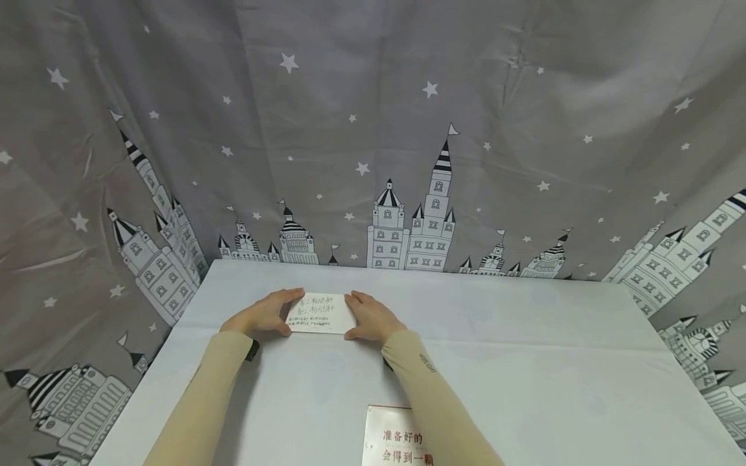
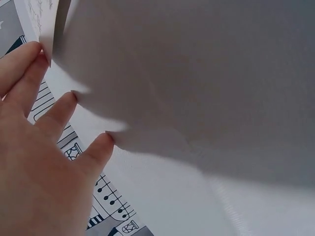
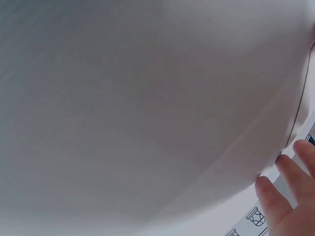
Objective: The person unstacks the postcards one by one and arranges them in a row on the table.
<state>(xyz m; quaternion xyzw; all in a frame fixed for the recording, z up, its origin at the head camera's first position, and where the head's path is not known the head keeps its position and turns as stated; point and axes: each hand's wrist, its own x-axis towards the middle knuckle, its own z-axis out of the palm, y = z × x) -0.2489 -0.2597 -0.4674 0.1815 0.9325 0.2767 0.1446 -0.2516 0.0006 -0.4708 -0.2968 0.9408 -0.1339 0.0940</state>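
Both hands hold a white card (image 1: 320, 313) with lines of black handwriting, over the far left part of the white table. My left hand (image 1: 265, 313) grips its left end, fingertips at the far corner and thumb at the near one. At the opposite end my right hand (image 1: 375, 318) grips in the same manner. In the left wrist view the card (image 2: 48, 30) shows nearly edge-on, two fingers of the left hand (image 2: 47, 147) on its corner, the others spread above the tabletop. The right wrist view catches fingers of the right hand (image 3: 290, 196) beside the card's thin edge.
A white booklet or card with red printed characters (image 1: 389, 435) lies at the table's near edge, partly covered by the right forearm. The white tabletop (image 1: 524, 375) stretches to the right. Behind it hangs a grey curtain (image 1: 350, 136) printed with castles and stars.
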